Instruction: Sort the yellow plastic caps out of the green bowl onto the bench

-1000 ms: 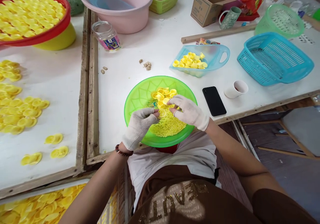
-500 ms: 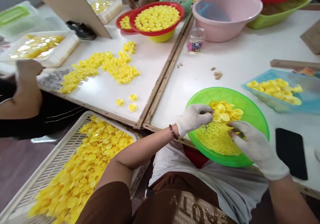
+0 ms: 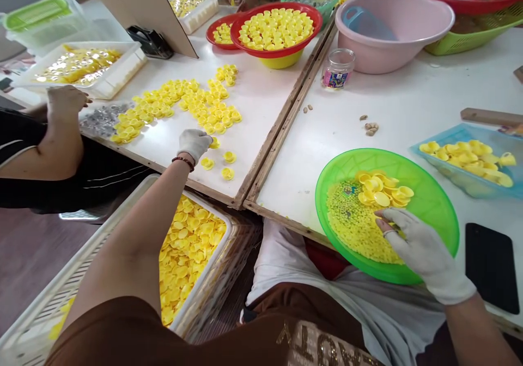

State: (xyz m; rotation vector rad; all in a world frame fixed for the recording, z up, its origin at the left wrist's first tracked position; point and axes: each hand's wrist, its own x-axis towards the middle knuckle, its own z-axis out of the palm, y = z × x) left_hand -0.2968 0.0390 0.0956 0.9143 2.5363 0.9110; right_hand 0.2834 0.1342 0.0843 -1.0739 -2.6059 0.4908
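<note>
- Two gloved hands work apart. Left hand (image 3: 195,145) rests on the left bench (image 3: 261,153) near its front edge, just beside loose yellow plastic caps (image 3: 229,157).
- Left fingers (image 3: 192,140) are bunched; cannot tell whether they hold anything.
- Right hand (image 3: 425,249) lies over a tilted green plastic bowl (image 3: 435,219).
- Right fingers (image 3: 386,219) curl beside yellow granules (image 3: 351,224); any hold is hidden.
- More yellow caps (image 3: 382,189) lie in the bowl.

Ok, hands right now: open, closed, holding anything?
Left hand: fingers bunched above the white board, cannot tell if it holds anything.
Right hand: fingers curled inside the green plastic plate, cannot tell if it holds a yellow cap.
</note>
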